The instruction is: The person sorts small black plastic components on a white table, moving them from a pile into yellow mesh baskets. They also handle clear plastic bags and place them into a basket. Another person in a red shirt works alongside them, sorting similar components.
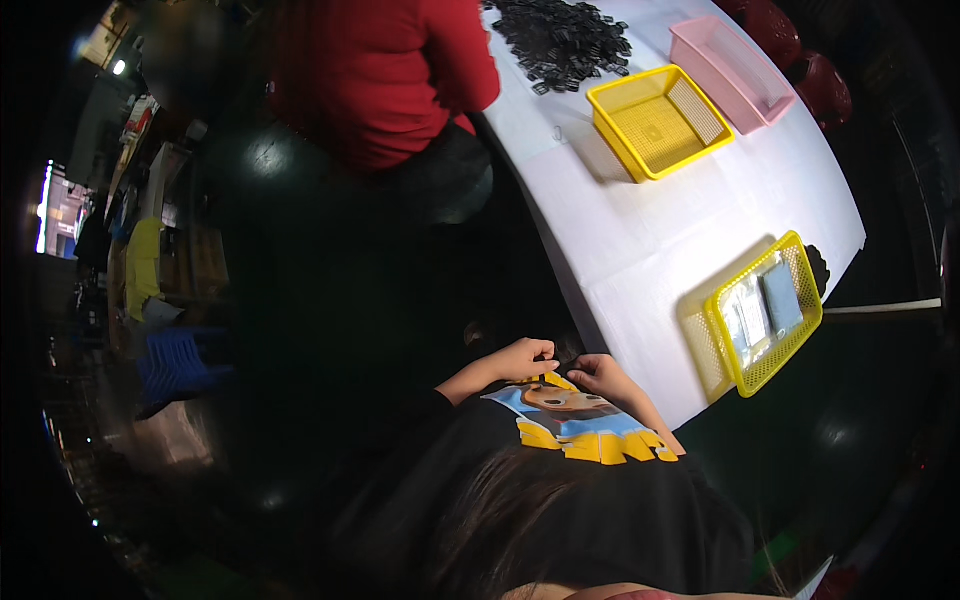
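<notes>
My left hand [524,357] and my right hand [600,376] are close together, low in front of my body and beside the near left edge of the white-covered table [650,260]. Both have curled fingers with the thumb near the fingertips, as in a pinch. Something small and dark seems to lie between them, but it blends into the dark background and I cannot make it out. Just behind the hands, a colourful cartoon print [575,415] in yellow, blue and brown shows on my black top [450,480].
A yellow basket [765,315] with clear plastic packets leans near the right edge. Farther off are another yellow basket [660,125], a pink basket [730,70] and a heap of small black pieces [565,45]. A person in red [370,80] sits at the far left side; blue stools [180,365] stand left.
</notes>
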`<state>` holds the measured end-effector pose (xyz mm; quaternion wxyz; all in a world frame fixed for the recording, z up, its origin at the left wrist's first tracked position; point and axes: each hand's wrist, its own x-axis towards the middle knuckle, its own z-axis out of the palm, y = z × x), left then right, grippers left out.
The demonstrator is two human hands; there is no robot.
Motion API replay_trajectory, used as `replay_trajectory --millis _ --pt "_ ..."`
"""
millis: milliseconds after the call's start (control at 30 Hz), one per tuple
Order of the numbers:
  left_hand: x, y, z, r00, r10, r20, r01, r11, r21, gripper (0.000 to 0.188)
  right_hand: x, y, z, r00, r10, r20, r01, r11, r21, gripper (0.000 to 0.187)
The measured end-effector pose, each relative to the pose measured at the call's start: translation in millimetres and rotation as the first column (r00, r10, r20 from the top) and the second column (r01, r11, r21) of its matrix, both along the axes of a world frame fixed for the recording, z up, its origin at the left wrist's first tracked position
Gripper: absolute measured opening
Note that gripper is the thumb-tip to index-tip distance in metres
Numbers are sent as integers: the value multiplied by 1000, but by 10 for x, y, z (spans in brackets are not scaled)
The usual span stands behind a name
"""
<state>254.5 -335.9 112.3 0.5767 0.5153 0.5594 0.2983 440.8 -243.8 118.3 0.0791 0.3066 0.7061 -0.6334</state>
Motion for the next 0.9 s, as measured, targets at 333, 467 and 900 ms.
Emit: replay_trajectory --millis 333,467,900 --pt "-994 -966 -374 924 354 144 -359 933 16 18 -1261 -534 -231 983 111 -148 -96 990 104 19" --pt "-1101 -1116 -388 846 489 211 -494 869 -30 14 -1409 -599 -142 994 81 -79 -77 996 55 17" --pt "-2217 -1427 -2599 877 -184 -444 94 971 -218 26 -1571 -50 -71 953 -203 -227 250 946 205 24"
